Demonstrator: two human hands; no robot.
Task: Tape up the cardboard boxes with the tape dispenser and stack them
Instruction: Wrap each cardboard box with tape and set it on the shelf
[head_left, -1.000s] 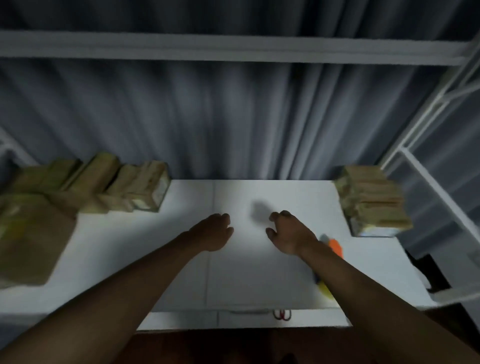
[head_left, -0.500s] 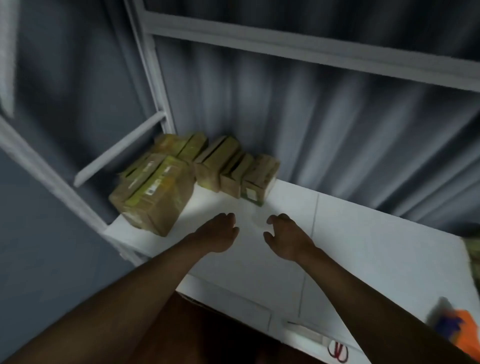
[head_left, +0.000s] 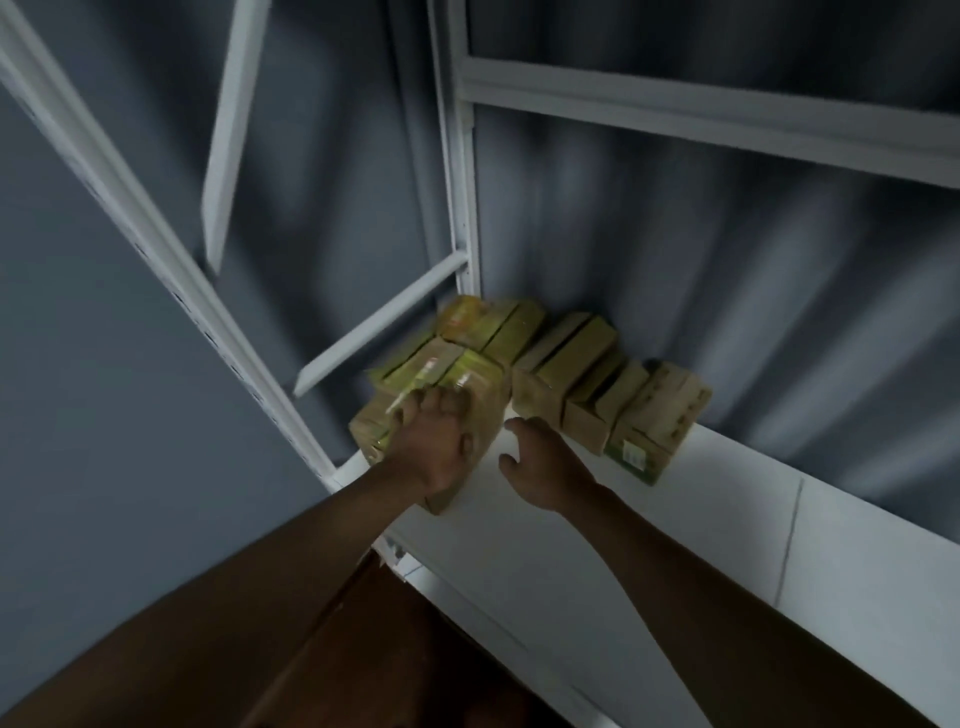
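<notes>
A large cardboard box (head_left: 415, 366) with yellow-green print stands at the left corner of the white table (head_left: 675, 545). My left hand (head_left: 436, 441) lies over its near top edge; the fingers curl onto the top and the thumb runs down the side. My right hand (head_left: 540, 467) hovers just right of that box, fingers spread and holding nothing. A row of smaller cardboard boxes (head_left: 571, 374) leans along the back, ending in one with a green label (head_left: 654, 426). Another box (head_left: 488, 322) sits behind the large one. No tape dispenser is in view.
White metal rack posts (head_left: 462, 208) and a slanted crossbar (head_left: 374, 332) rise right behind and left of the boxes. A grey curtain (head_left: 727, 260) hangs at the back. The table corner (head_left: 337, 480) ends just left of the large box.
The view swung left. My left hand reached forward and took hold of the large box. My right hand moved up beside that box.
</notes>
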